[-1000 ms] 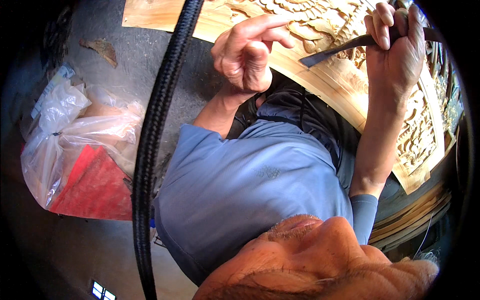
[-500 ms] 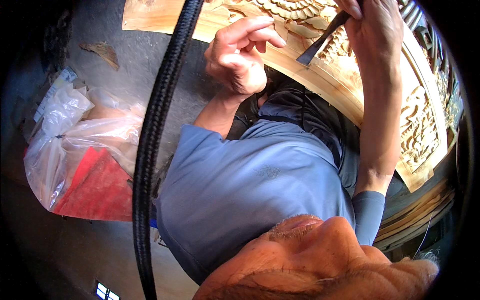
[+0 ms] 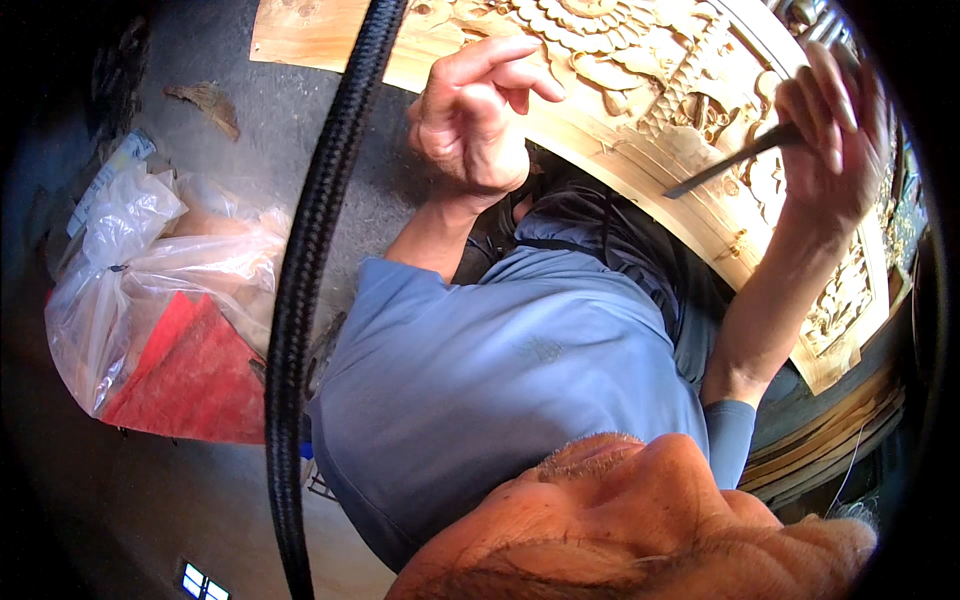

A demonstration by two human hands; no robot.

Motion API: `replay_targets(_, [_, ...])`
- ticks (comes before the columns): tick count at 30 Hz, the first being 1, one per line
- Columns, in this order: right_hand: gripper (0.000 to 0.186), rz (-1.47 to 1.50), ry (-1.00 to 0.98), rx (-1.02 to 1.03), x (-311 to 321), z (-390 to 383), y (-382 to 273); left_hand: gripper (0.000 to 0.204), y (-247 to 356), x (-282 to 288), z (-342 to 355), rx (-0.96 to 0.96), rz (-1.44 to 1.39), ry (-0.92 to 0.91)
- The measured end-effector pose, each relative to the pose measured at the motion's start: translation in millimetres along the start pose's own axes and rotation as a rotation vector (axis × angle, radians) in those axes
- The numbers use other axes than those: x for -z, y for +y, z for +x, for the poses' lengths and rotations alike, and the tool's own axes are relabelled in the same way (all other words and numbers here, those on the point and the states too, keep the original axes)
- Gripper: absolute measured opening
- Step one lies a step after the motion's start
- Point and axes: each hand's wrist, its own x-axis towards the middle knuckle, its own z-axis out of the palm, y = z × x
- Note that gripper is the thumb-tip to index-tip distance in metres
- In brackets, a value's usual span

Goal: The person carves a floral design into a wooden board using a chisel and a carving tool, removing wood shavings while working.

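Observation:
A pale wooden panel (image 3: 640, 150) with carved relief of petals, leaves and scales lies across the top of the view, its plain border nearest me. My right hand (image 3: 835, 130) is closed around a chisel (image 3: 735, 163), a dark flat blade tilted down to the left over that border. Whether the tip touches the wood I cannot tell. My left hand (image 3: 470, 115) hovers at the panel's near edge, fingers loosely bent and apart, with nothing in it.
A tied clear plastic bag (image 3: 110, 260) and a red sheet-like piece (image 3: 195, 380) are at the left. Several metal tools (image 3: 800, 15) crowd the far right edge. Curved wooden boards (image 3: 830, 440) are stacked at the lower right. A black braided cable (image 3: 320, 220) crosses the view.
My right hand has moved right and nearer, turning so the chisel points down to the left and more of the carving shows. My left hand has hardly moved.

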Motion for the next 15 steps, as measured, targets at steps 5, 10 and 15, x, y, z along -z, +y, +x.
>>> replay_targets(5, [0.036, 0.168, -0.021, -0.049, 54.5, -21.4, -30.4, 0.017, 6.7, -2.8, 1.6, -0.128, 0.377, -0.137])
replay_targets(10, [0.042, 0.148, 0.111, -0.024, 98.1, -66.9, -51.2, 0.03, 8.4, -17.8, -33.8, -0.327, 0.811, -0.386])
replay_targets(15, [0.04, 0.085, 0.23, 0.066, 121.6, -107.5, -71.0, 0.04, 20.4, -42.0, -78.2, -0.331, 0.597, -0.481])
